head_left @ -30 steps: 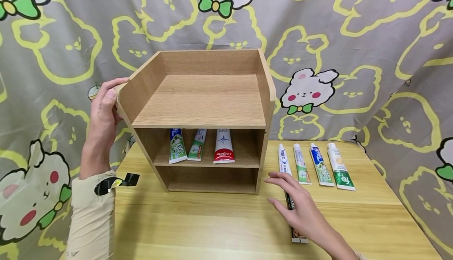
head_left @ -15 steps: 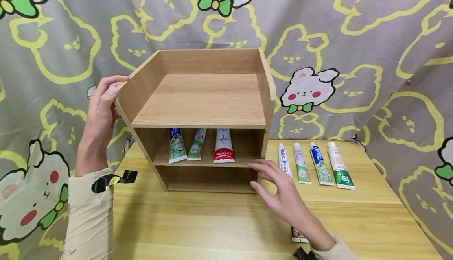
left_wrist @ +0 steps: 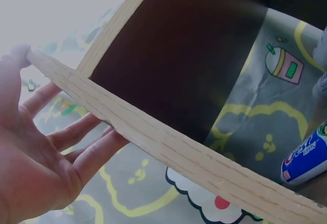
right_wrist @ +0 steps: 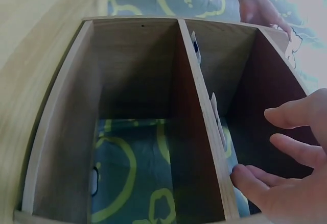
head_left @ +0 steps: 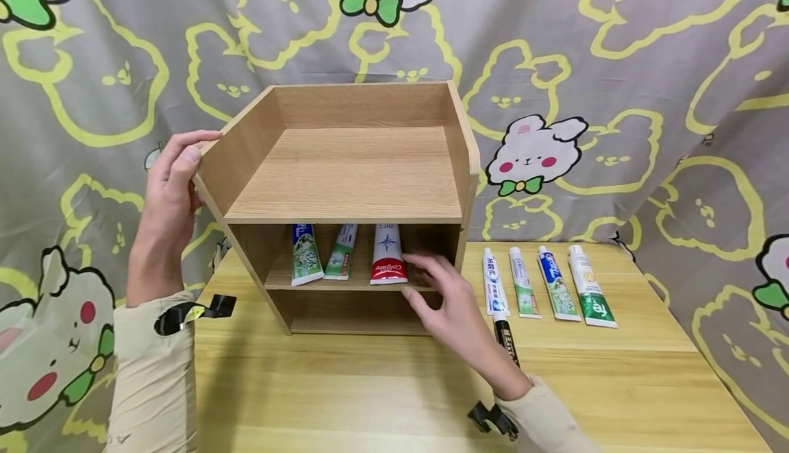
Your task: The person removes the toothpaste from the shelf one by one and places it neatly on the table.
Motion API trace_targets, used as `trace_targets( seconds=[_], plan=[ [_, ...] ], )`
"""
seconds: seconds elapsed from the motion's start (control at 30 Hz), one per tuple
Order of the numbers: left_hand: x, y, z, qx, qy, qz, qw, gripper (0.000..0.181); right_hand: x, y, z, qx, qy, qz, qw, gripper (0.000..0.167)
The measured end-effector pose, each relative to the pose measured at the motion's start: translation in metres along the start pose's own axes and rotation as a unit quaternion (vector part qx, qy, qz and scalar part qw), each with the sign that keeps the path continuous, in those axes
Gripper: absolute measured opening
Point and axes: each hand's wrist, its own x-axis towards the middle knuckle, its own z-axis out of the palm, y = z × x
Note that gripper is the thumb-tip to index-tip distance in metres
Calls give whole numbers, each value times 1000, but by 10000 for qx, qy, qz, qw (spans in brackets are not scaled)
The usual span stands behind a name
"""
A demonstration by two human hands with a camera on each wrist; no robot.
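Note:
A light wooden shelf [head_left: 364, 179] stands on the table. My left hand [head_left: 168, 216] holds the upper edge of its left side panel, the thumb at the front edge and the fingers along the outer face. On the middle level lie a red-and-white toothpaste tube [head_left: 388, 254], a thin green-and-white tube [head_left: 341, 253] and a blue-and-green tube [head_left: 306, 254]. My right hand [head_left: 453, 309] is at that level's front, just right of the red-and-white tube, fingers spread and nothing held. Whether a fingertip touches the tube is hard to tell. In the right wrist view, its fingers [right_wrist: 250, 183] are beside the shelf board.
Right of the shelf lie a blue-and-white tube [head_left: 494, 285], a slim green-ended tube [head_left: 524, 285], a blue-and-green tube [head_left: 558, 285] and a white-and-green tube [head_left: 592, 288]. A black tube [head_left: 505, 338] is partly hidden by my right arm. A patterned curtain [head_left: 641, 83] hangs behind.
My right hand has moved left, from above the black tube past the shelf's right panel to the red-and-white tube. The left hand stays on the panel.

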Motion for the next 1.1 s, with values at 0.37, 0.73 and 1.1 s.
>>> trace_targets(
  seconds=[0.37, 0.73, 1.1],
  plan=[
    [1, 1, -2, -73, -145, 160, 9997, 35, 34, 5, 21, -625, -191, 353, 9972, 42],
    [0, -1, -1, -49, -45, 193, 9998, 37, 63, 10, 34, -774, -873, 892, 9892, 41],
    [1, -4, 0, -121, 65, 255, 9996, 37, 82, 5, 36, -947, -1618, 1721, 9671, 47]
  ],
)
